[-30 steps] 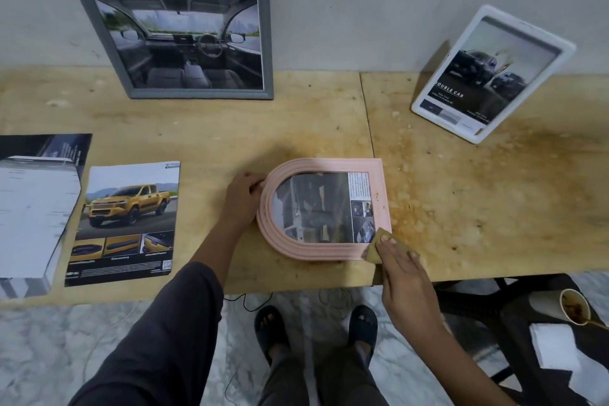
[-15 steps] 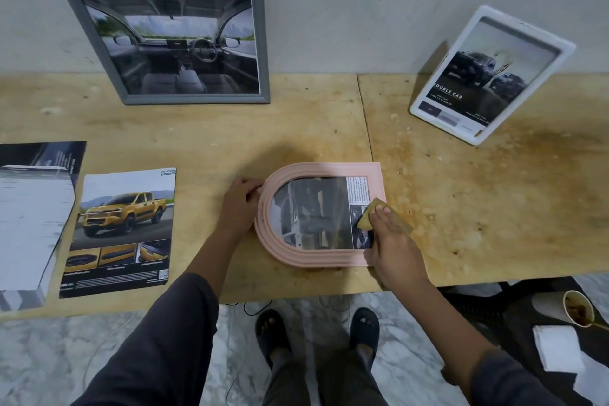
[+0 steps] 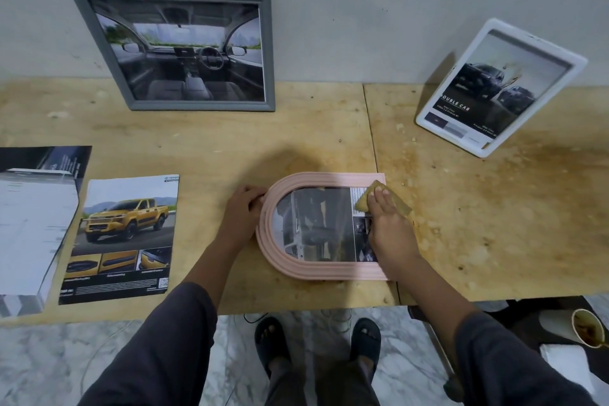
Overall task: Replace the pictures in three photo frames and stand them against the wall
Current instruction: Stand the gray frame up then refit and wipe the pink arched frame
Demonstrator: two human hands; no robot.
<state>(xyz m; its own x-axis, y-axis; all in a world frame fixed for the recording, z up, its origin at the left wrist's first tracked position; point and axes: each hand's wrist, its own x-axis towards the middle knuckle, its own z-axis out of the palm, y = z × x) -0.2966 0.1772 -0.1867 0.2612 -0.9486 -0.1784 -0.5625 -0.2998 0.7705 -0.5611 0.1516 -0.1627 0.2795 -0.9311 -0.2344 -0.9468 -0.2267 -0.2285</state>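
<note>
**Pink frame flat on the counter, cloth on its corner**

Grips the arched end of the pink frame (image 3: 329,180) with the left hand (image 3: 244,211), fingers curled over the ridged rim. Presses a yellow-brown cloth (image 3: 362,204) under the straight, flat fingers of the right hand (image 3: 390,234), on the frame's far square corner, partly on the glass and partly on the rim. Covers much of the square end with the right palm and wrist.

Has the pink frame lying face up between the two hands, near the front edge of the counter (image 3: 494,224), with a car picture behind the glass.

Faces, beyond the left hand, a grey frame (image 3: 197,106) propped upright against the wall (image 3: 362,10), foot on the counter, with a car-interior picture inside. Faces, beyond and outward of the right hand, a white frame (image 3: 501,86) leaning on the same wall, seen at a slant, with dark cars in its picture.

Has, outward of the left hand, a brochure (image 3: 122,237) with a yellow pickup lying flat, and past that a stack of papers (image 3: 29,224). Stands in dark sandals (image 3: 270,343) on a marbled floor (image 3: 49,362) below both hands, with a paper cup (image 3: 588,328) low down, outward of the right arm.
</note>
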